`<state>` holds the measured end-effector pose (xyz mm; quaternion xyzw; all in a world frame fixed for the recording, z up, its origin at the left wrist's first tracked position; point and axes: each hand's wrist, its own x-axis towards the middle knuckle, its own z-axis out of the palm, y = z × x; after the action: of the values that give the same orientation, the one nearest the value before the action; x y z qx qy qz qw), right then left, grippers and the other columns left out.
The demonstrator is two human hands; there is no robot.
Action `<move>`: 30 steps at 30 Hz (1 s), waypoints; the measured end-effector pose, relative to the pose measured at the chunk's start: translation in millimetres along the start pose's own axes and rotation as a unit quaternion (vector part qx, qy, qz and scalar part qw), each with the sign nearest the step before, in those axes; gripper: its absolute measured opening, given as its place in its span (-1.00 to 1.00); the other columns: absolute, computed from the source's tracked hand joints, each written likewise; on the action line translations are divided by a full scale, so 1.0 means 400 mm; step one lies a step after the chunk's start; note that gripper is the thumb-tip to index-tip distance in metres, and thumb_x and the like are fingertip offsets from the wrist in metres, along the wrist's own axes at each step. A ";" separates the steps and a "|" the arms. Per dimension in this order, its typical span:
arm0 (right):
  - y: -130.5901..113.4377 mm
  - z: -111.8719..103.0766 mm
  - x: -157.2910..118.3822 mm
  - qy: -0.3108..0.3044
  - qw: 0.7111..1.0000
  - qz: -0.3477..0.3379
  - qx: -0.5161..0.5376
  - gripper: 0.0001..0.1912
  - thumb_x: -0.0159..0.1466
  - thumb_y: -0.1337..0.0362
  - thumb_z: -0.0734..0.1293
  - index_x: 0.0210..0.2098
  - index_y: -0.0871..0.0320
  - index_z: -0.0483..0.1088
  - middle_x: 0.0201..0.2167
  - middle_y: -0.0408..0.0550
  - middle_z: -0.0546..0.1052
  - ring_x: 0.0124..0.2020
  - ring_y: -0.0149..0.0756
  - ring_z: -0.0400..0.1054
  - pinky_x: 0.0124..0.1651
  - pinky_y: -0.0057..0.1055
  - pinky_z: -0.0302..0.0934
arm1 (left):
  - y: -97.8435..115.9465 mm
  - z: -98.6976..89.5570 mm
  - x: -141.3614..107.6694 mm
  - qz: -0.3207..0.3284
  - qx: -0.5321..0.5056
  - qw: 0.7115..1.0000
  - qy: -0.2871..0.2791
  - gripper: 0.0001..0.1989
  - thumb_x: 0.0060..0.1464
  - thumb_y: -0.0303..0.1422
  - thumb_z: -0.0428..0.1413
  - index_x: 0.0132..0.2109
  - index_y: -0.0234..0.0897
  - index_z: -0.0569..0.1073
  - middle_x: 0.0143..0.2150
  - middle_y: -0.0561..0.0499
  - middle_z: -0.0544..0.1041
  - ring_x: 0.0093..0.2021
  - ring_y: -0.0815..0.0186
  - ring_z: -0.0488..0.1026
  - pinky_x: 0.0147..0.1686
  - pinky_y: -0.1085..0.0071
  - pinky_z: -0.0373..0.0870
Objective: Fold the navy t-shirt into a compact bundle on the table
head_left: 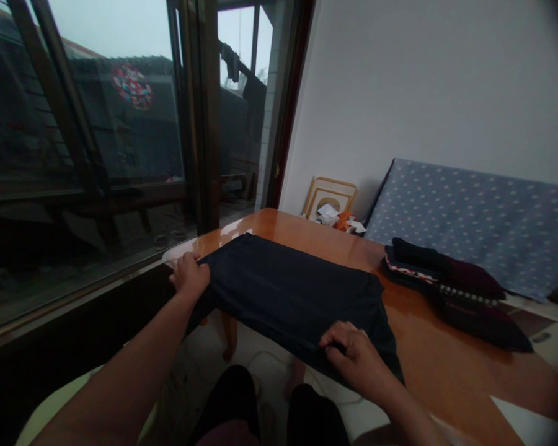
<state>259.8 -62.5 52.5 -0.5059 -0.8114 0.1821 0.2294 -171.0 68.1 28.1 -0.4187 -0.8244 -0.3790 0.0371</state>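
Note:
A dark navy cloth [288,282] lies spread over the near side of the wooden table, its front edge hanging past the table's edge. At the cloth's left end, my left hand [190,275] is closed on its edge, beside a bit of whitish material. My right hand [348,350] pinches the front edge of the cloth nearer its right end. Between the two hands the fabric is stretched fairly flat, with slight creases at the right.
Folded dark clothes [460,279] are stacked on the right of the wooden table [428,334]. Behind stand a blue dotted covered panel [469,217] and a gold frame [330,193]. Glass windows [121,124] line the left. A white sheet [530,421] lies at the lower right.

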 end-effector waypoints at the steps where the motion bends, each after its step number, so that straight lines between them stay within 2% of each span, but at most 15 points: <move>1: -0.001 -0.002 -0.009 -0.007 1.000 0.003 0.009 -0.85 0.23 0.25 0.26 -0.36 -0.01 0.49 -0.30 -0.17 0.54 -0.18 -0.22 0.38 -0.07 -0.32 0.12 | 0.007 -0.003 -0.008 0.022 0.001 1.000 0.022 -0.71 0.10 -0.30 0.03 -0.01 -0.18 0.37 0.08 -0.21 0.46 0.19 -0.10 0.30 0.01 -0.07 0.28; 2: 0.001 -0.003 -0.015 -0.001 1.000 0.013 0.019 -0.84 0.26 0.21 0.26 -0.37 0.00 0.48 -0.32 -0.17 0.54 -0.20 -0.22 0.39 -0.10 -0.33 0.13 | 0.016 -0.006 -0.017 0.049 -0.006 0.998 0.033 -0.71 0.12 -0.29 0.02 0.00 -0.19 0.37 0.06 -0.19 0.48 0.17 -0.07 0.32 0.02 -0.03 0.29; 4: 0.008 0.001 -0.021 0.034 0.998 0.050 0.032 -0.76 0.31 0.11 0.23 -0.39 0.03 0.46 -0.38 -0.15 0.53 -0.25 -0.24 0.39 -0.18 -0.36 0.13 | 0.039 -0.006 -0.035 0.113 -0.036 0.993 0.019 -0.72 0.16 -0.27 0.00 0.01 -0.19 0.37 -0.01 -0.12 0.52 0.07 0.05 0.40 0.03 0.09 0.31; 7: 0.019 0.015 -0.022 0.081 0.991 0.100 0.019 -0.69 0.34 0.04 0.20 -0.39 0.05 0.43 -0.44 -0.15 0.51 -0.33 -0.25 0.39 -0.27 -0.39 0.11 | 0.072 0.007 -0.066 0.211 -0.048 0.975 -0.051 -0.73 0.19 -0.23 -0.02 -0.01 -0.18 0.40 -0.06 -0.07 0.54 -0.01 0.14 0.44 0.01 0.22 0.32; 9: 0.023 0.024 -0.023 0.067 0.991 0.116 0.006 -0.72 0.33 0.05 0.22 -0.37 0.05 0.43 -0.47 -0.16 0.50 -0.38 -0.27 0.38 -0.31 -0.40 0.10 | 0.085 0.021 -0.086 0.243 -0.009 0.965 -0.097 -0.70 0.20 -0.16 -0.02 -0.02 -0.16 0.44 -0.03 -0.09 0.53 0.00 0.09 0.43 -0.02 0.18 0.32; 12: 0.031 0.029 -0.027 0.044 0.991 0.126 0.020 -0.74 0.31 0.07 0.24 -0.36 0.05 0.45 -0.48 -0.17 0.50 -0.43 -0.30 0.37 -0.34 -0.41 0.09 | 0.090 0.041 -0.106 0.238 0.059 0.957 -0.156 -0.63 0.17 -0.09 -0.02 -0.02 -0.16 0.48 0.01 -0.15 0.50 0.01 -0.02 0.42 -0.06 0.09 0.33; 17: 0.081 -0.001 -0.036 0.123 0.980 0.153 0.032 -0.70 0.33 0.04 0.20 -0.31 0.08 0.45 -0.39 -0.12 0.52 -0.35 -0.28 0.39 -0.30 -0.41 0.13 | 0.093 0.056 -0.101 0.235 0.102 0.952 -0.167 -0.59 0.18 -0.06 -0.05 0.00 -0.16 0.48 0.04 -0.19 0.47 0.03 -0.10 0.39 -0.07 0.01 0.33; 21: 0.135 -0.036 -0.037 0.051 0.978 0.179 0.099 -0.70 0.29 0.04 0.24 -0.32 0.11 0.47 -0.44 -0.13 0.50 -0.40 -0.30 0.37 -0.35 -0.42 0.14 | 0.126 0.064 -0.084 0.217 0.121 0.956 -0.157 -0.60 0.18 -0.04 -0.04 -0.03 -0.15 0.49 0.01 -0.20 0.49 0.03 -0.11 0.39 -0.05 -0.03 0.31; 23: 0.156 -0.055 -0.031 0.041 0.968 0.193 0.155 -0.67 0.28 0.00 0.23 -0.30 0.12 0.46 -0.48 -0.15 0.47 -0.46 -0.33 0.33 -0.40 -0.44 0.14 | 0.154 0.073 -0.079 0.219 0.121 0.957 -0.147 -0.62 0.18 -0.05 -0.03 -0.04 -0.14 0.49 0.01 -0.18 0.49 0.03 -0.10 0.39 -0.04 -0.02 0.31; 26: 0.188 -0.092 -0.007 0.071 0.951 0.215 0.209 -0.62 0.26 -0.06 0.23 -0.28 0.12 0.43 -0.50 -0.17 0.45 -0.51 -0.37 0.30 -0.43 -0.46 0.14 | 0.215 0.098 -0.077 0.247 0.103 0.950 -0.158 -0.64 0.18 -0.05 -0.01 -0.05 -0.13 0.49 0.00 -0.15 0.50 0.02 -0.07 0.40 -0.04 0.04 0.33; 30: 0.261 -0.157 0.045 0.129 0.928 0.257 0.236 -0.65 0.22 -0.05 0.27 -0.32 0.13 0.41 -0.54 -0.17 0.44 -0.56 -0.40 0.28 -0.47 -0.48 0.12 | 0.341 0.151 -0.093 0.310 0.050 0.927 -0.206 -0.70 0.19 -0.11 0.02 -0.07 -0.13 0.49 -0.03 -0.12 0.52 0.00 0.04 0.43 -0.03 0.18 0.33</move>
<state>365.0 1.8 52.7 -0.6477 -0.5504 0.3544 0.3898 -33.5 132.4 52.2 -0.7201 -0.6605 -0.2124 0.0030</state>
